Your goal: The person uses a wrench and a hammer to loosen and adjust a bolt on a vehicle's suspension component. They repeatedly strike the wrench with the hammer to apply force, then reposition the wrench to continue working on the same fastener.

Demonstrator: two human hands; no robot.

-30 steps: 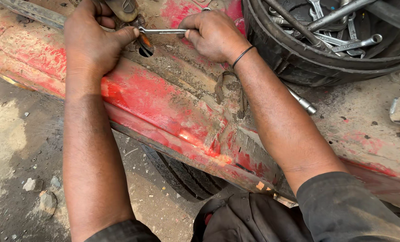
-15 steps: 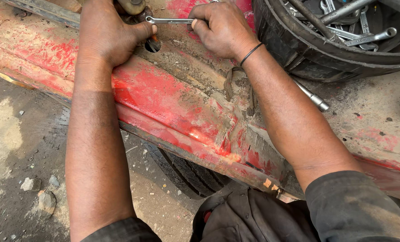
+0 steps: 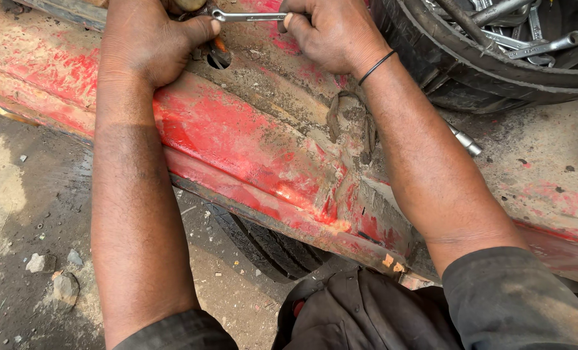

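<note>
Red, flaking paint covers the steel chassis beam [image 3: 237,139] under your arms. Your right hand [image 3: 331,32] grips the handle of a slim silver wrench [image 3: 247,15] at the beam's far edge. Your left hand [image 3: 149,42] closes round its head end, thumb beside a round hole [image 3: 219,59]. Loose wrenches [image 3: 522,32] lie inside a tyre [image 3: 496,71] at the far right.

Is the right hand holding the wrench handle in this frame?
Yes: the right hand grips the end of the slim metal wrench, whose other end reaches toward the left hand.
</note>
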